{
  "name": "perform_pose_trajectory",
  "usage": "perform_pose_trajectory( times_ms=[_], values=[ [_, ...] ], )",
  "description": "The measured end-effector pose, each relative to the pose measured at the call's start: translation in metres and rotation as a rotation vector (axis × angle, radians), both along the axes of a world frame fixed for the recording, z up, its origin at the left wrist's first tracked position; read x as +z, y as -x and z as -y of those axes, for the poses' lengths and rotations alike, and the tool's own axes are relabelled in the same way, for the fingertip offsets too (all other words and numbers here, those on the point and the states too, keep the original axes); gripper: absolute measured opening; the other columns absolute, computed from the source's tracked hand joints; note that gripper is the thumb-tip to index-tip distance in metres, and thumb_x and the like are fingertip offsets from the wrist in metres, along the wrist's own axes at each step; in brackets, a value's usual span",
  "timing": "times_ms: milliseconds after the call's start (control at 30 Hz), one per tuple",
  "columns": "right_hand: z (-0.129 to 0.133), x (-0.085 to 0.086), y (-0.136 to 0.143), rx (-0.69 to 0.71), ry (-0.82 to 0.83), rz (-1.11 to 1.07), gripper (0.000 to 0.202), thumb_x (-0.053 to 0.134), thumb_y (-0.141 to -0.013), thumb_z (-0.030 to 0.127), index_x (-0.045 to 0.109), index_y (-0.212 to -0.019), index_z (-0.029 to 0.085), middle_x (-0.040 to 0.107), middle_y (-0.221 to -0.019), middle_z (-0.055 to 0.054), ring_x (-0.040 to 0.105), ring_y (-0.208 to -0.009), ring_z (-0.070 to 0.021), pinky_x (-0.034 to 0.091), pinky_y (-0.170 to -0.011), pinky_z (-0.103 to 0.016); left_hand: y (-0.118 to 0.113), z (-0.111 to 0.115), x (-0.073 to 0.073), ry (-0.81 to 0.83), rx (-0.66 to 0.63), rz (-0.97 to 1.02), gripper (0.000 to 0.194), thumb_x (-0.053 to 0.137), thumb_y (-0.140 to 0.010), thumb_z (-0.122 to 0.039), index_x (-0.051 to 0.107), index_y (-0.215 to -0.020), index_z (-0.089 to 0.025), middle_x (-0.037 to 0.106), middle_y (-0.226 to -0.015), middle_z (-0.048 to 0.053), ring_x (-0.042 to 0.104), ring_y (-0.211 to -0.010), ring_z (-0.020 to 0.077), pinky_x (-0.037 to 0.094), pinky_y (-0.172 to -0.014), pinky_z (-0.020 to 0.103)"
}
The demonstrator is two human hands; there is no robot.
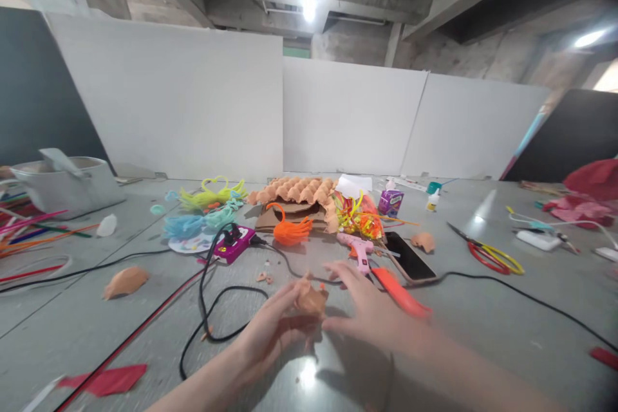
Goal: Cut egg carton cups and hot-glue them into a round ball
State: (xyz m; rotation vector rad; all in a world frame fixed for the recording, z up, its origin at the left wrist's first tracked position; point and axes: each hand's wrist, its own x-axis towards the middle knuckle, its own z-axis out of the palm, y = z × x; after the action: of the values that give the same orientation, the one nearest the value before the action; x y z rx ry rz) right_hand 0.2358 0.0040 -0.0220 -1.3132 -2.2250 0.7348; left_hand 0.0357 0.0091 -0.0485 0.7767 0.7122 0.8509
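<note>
My left hand (273, 328) is closed around a torn brown egg-carton piece (311, 299), with a small orange-red spot at its top. Beside it on the right, my right hand (360, 302) has its fingers spread; its fingertips are close to the piece, and whether they touch it I cannot tell. Just beyond the right hand lie a pink glue gun (358, 248) and an orange-red tool (400, 296). An orange swan-like figure (291, 228) stands in front of the egg tray (306, 190).
Black cables (205, 309) loop left of the hands, by a purple power strip (234, 244). A phone (410, 257), scissors (487, 257) and carton scraps (126, 282) lie around. Pipe cleaners (210, 196), a grey bag (67, 187) and a glue bottle (432, 199) are farther back.
</note>
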Motion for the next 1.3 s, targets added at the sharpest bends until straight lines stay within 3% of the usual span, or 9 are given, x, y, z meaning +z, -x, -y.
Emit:
perform_pose_trajectory(
  times_ms=[200,367,533,667,767,833,1000,1133,1300],
  values=[
    [0.003,-0.003,0.003,-0.075,0.034,0.065,0.065,0.069,-0.074,0.046,0.042,-0.128,0.022,0.05,-0.126,-0.008,0.053,-0.106,-0.0238,0.044,-0.086,-0.034,-0.001,-0.004,-0.003,-0.134,0.072,-0.231,0.04,0.05,-0.087,-0.051,0.062,-0.099,-0.014,0.07,-0.092,0.011,0.067,-0.07,0.0166,0.053,-0.069,0.031],
    [0.006,-0.009,-0.015,-0.059,0.068,0.211,0.026,0.071,-0.07,0.027,0.06,-0.093,0.021,0.056,-0.101,-0.003,0.055,-0.092,-0.0217,0.042,-0.076,-0.031,0.005,-0.012,-0.009,-0.314,0.186,-0.442,0.037,0.052,-0.083,-0.047,0.051,-0.107,-0.019,0.065,-0.105,0.011,0.066,-0.093,0.0214,0.051,-0.083,0.034],
    [0.015,-0.018,-0.033,-0.072,0.145,0.323,0.051,0.084,-0.052,0.032,0.059,-0.094,0.017,0.053,-0.099,-0.006,0.056,-0.087,-0.0248,0.041,-0.065,-0.03,0.02,-0.027,-0.008,-0.596,0.274,-0.782,0.037,0.063,-0.073,-0.042,0.057,-0.104,-0.022,0.054,-0.108,0.008,0.06,-0.088,0.0239,0.047,-0.08,0.039],
    [0.025,-0.02,-0.022,-0.099,0.172,0.316,0.026,0.072,-0.068,0.027,0.059,-0.086,0.013,0.055,-0.095,-0.008,0.058,-0.081,-0.0229,0.044,-0.067,-0.031,0.022,-0.034,-0.001,-0.781,0.241,-0.967,0.03,0.06,-0.076,-0.04,0.063,-0.101,-0.023,0.052,-0.094,0.004,0.057,-0.083,0.0238,0.043,-0.085,0.044],
    [0.03,-0.016,-0.003,0.015,0.184,0.229,0.018,0.063,-0.076,0.022,0.061,-0.093,0.018,0.059,-0.096,-0.002,0.06,-0.081,-0.0151,0.047,-0.07,-0.023,0.017,-0.038,0.001,-0.855,0.2,-1.04,0.028,0.058,-0.076,-0.036,0.065,-0.1,-0.023,0.052,-0.087,0.003,0.057,-0.083,0.024,0.044,-0.085,0.043],
    [0.028,-0.015,0.007,0.068,0.164,0.177,0.032,0.064,-0.077,0.022,0.059,-0.109,0.021,0.058,-0.11,-0.003,0.059,-0.094,-0.0142,0.047,-0.078,-0.021,0.014,-0.042,0.003,-0.87,0.191,-1.072,0.028,0.058,-0.076,-0.035,0.065,-0.1,-0.022,0.053,-0.085,0.003,0.058,-0.083,0.0243,0.046,-0.083,0.041],
    [0.012,-0.022,0.022,0.28,0.045,0.19,0.071,0.068,-0.076,0.048,0.041,-0.138,0.026,0.027,-0.15,-0.013,0.025,-0.136,-0.0303,0.027,-0.107,-0.045,0.017,-0.057,0.014,-0.846,0.199,-1.089,0.036,0.054,-0.08,-0.043,0.06,-0.105,-0.017,0.062,-0.096,0.009,0.063,-0.08,0.0243,0.048,-0.077,0.039],
    [0.014,-0.023,0.024,0.544,0.044,0.243,0.057,0.058,-0.084,0.052,0.047,-0.135,0.028,0.027,-0.151,-0.009,0.015,-0.14,-0.0317,0.015,-0.111,-0.051,0.025,-0.064,0.027,-0.841,0.124,-1.009,0.038,0.052,-0.082,-0.048,0.056,-0.106,-0.018,0.069,-0.099,0.008,0.068,-0.078,0.0223,0.052,-0.066,0.031],
    [0.028,-0.018,0.0,0.656,0.078,0.185,0.032,0.058,-0.088,0.026,0.061,-0.12,0.024,0.045,-0.141,-0.005,0.032,-0.135,-0.0183,0.028,-0.107,-0.03,0.04,-0.071,0.038,-0.843,0.058,-0.991,0.043,0.051,-0.082,-0.051,0.055,-0.11,-0.019,0.069,-0.107,0.008,0.07,-0.085,0.0233,0.053,-0.066,0.029]
  ],
)
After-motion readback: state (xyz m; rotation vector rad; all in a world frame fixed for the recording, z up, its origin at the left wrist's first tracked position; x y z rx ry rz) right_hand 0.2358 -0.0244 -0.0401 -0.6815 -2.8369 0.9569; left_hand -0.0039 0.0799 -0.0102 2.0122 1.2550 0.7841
